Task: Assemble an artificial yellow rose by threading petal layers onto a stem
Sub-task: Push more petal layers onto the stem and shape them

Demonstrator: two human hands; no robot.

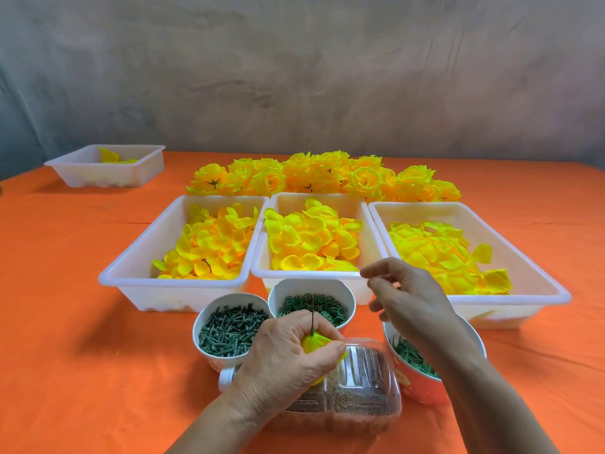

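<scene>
Yellow petals point(315, 343) within left fingers point(332, 351) (thin stem point(312, 314) upright)

A small hand-assembly workshop for artificial flowers, improvised rather than industrial. The bench point(65, 322) is draped in creased orange cloth, and a wrinkled grey fabric backdrop point(294, 77) hangs behind it. Just beyond the left hand point(288, 355) and right hand point(409, 296) stand cups of green plastic parts point(229, 329), sorted by kind. Past those are three white plastic trays point(314, 275) of loose yellow petals, one sort per tray. Farthest from the hands lies a heap of finished yellow roses point(327, 175), which points to batch work. A fourth tray point(104, 178) sits well off to the left. The left hand grips a part-made yellow bud point(316, 344).
</scene>
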